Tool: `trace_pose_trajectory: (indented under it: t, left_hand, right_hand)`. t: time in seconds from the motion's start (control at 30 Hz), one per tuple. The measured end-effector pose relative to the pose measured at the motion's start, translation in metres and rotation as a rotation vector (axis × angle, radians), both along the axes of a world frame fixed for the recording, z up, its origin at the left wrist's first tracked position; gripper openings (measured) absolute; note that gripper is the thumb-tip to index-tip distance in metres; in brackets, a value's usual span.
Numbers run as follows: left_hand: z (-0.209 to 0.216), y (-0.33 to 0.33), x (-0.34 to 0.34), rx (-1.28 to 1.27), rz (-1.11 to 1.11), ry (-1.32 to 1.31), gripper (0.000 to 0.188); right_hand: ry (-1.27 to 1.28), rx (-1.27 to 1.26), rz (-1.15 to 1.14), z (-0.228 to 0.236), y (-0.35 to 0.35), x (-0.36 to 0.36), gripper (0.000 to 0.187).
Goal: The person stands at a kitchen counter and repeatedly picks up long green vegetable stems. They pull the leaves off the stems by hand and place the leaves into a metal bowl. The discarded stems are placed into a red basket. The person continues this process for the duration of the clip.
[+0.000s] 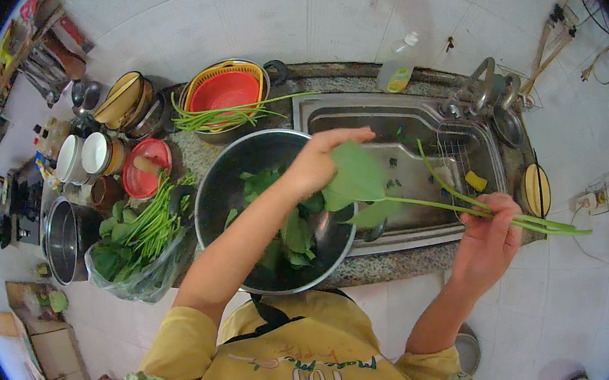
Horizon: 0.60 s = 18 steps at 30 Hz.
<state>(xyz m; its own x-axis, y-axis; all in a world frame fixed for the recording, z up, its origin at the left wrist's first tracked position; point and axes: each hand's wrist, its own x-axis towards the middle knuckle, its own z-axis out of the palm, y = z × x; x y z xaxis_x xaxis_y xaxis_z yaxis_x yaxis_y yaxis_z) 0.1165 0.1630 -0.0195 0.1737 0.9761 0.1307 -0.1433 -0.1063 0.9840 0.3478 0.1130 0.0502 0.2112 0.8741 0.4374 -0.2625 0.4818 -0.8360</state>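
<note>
My right hand [492, 226], over the sink's right end, is closed round several long green stems [555, 228]. One stem runs left to a broad green leaf [357, 175]; another, thinner one curves up toward the far side. My left hand [318, 160] is at the leaf's left edge, with one finger stretched out to the right. Its other fingers are partly hidden behind the leaf. Below my left forearm stands a large metal basin [201, 208] with loose green leaves [295, 238] in it.
The steel sink [404, 235] contains a wire rack and a yellow sponge [475, 181]. A soap bottle [398, 64] stands behind it, near the faucet [478, 86]. Stems [226, 115] lie across a red basket [225, 92]. A plastic bag [151, 281] of greens and bowls occupy the left.
</note>
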Motion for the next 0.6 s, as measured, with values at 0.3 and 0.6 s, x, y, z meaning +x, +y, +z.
trace_pose_trajectory:
  t: [0.3, 0.6]
  left_hand:
    - [0.031, -0.046, -0.029, -0.045, 0.09, 0.137, 0.033]
    - [0.025, -0.077, -0.009, 0.263, -0.023, 0.468, 0.018]
  right_hand:
    - [-0.095, -0.038, 0.108, -0.012, 0.007, -0.01, 0.018]
    - [-0.146, -0.021, 0.286, -0.014, 0.014, -0.039, 0.023]
